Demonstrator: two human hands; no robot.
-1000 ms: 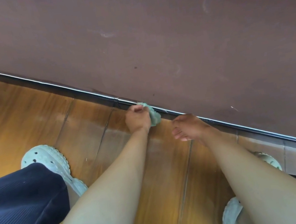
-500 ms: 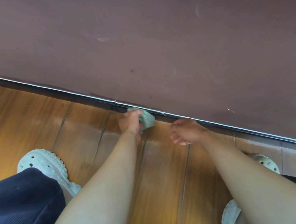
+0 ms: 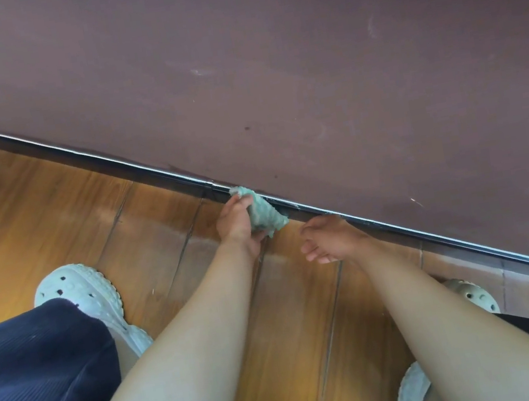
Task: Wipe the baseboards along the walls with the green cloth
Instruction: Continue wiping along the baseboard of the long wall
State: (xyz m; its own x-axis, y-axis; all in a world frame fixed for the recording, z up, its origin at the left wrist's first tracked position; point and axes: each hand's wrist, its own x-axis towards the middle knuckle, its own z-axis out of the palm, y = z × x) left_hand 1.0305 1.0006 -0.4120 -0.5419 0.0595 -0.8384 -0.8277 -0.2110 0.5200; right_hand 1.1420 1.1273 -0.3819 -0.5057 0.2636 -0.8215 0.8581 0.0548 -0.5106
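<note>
- left hand (image 3: 237, 225) slid a little left along the baseboard (image 3: 473, 259), wrist rolled outward
- green cloth (image 3: 265, 214) shows more, spread in a longer strip against the edge
- right hand (image 3: 329, 238) edged left too

Home interior: wood-plank floor (image 3: 35, 229), dark baseboard (image 3: 40, 151), maroon wall (image 3: 268, 61).

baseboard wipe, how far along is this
Done: cannot tell; no stretch of the baseboard looks plainly cleaner. In hand: the left hand grips the green cloth against the baseboard's top edge; the right hand is open beside it, holding nothing. Left: the strip runs on both ways out of view.
</note>
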